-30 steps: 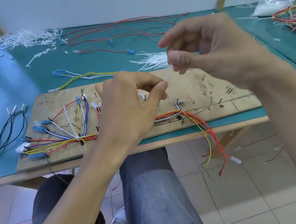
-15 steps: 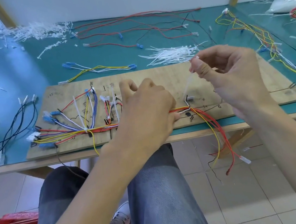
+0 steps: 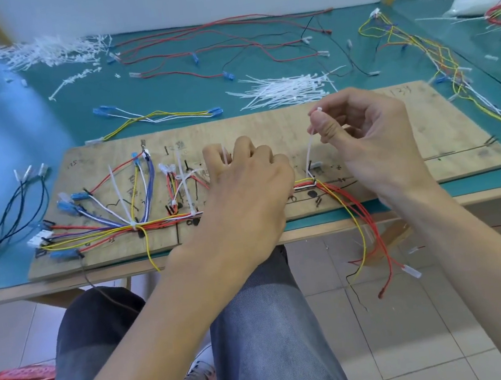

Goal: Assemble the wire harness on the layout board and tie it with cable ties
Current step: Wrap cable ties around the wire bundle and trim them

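Right hand (image 3: 374, 145) pinches the thin white plastic cable tie (image 3: 309, 153) upright over the red-yellow-white wire bundle (image 3: 304, 185), mid plywood layout board (image 3: 266, 124). Left hand (image 3: 243, 197) fingers curl around the bundle, likely steadying it.

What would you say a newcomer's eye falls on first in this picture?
Probably the two hands at the middle of the layout board: the right hand pinches a white cable tie standing up from the wire harness, while the left hand covers the bundle beside it. Next, the fan of coloured wires on the board's left, and the pile of spare ties on the green mat behind.
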Demonstrator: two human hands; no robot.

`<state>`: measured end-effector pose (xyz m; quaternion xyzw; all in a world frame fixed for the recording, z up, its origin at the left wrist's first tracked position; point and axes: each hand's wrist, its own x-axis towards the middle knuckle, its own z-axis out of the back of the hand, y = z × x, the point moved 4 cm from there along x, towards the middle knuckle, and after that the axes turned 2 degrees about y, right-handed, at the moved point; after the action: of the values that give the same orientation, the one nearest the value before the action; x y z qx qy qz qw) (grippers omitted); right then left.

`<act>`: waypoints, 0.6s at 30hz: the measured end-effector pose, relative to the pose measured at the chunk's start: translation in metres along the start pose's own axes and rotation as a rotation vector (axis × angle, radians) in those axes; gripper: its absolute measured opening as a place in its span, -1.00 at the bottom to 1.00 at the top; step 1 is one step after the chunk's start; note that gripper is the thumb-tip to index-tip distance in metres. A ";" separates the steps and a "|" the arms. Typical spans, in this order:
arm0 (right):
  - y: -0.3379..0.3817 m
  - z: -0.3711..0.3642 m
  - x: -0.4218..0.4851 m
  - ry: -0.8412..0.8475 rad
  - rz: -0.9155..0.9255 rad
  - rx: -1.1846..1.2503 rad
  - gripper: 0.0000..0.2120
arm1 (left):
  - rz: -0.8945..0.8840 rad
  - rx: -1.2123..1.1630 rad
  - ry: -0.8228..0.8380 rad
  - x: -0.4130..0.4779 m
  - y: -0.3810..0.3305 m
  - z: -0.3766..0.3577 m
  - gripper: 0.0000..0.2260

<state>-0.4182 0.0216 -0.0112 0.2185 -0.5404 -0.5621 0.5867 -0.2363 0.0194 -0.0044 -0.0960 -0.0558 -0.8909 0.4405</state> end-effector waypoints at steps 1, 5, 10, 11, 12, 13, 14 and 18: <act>0.000 0.000 0.000 -0.014 0.004 0.007 -0.89 | -0.003 0.028 0.009 -0.001 -0.001 -0.002 -0.86; 0.004 -0.005 0.000 -0.042 0.056 0.032 -0.87 | -0.025 0.073 0.016 -0.003 -0.005 -0.005 -0.80; 0.005 -0.009 0.000 0.051 0.081 0.004 -0.89 | -0.038 0.074 -0.006 -0.005 -0.006 -0.007 -0.79; 0.004 -0.010 -0.001 0.092 0.086 -0.015 -0.90 | -0.041 0.072 -0.007 -0.005 -0.005 -0.007 -0.78; 0.005 -0.011 -0.002 0.134 0.090 -0.033 -0.91 | -0.045 0.071 -0.009 -0.005 -0.005 -0.008 -0.77; 0.005 -0.012 -0.002 0.176 0.091 -0.047 -0.92 | -0.049 0.073 -0.014 -0.005 -0.005 -0.008 -0.77; 0.004 -0.013 -0.003 0.212 0.086 -0.058 -0.94 | -0.053 0.074 -0.019 -0.005 -0.005 -0.008 -0.76; 0.002 -0.013 -0.006 0.333 0.050 -0.123 -0.96 | -0.053 0.055 -0.055 -0.007 -0.005 -0.008 -0.76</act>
<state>-0.4050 0.0228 -0.0161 0.2588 -0.4056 -0.5356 0.6940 -0.2370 0.0260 -0.0141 -0.1065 -0.0950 -0.8974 0.4176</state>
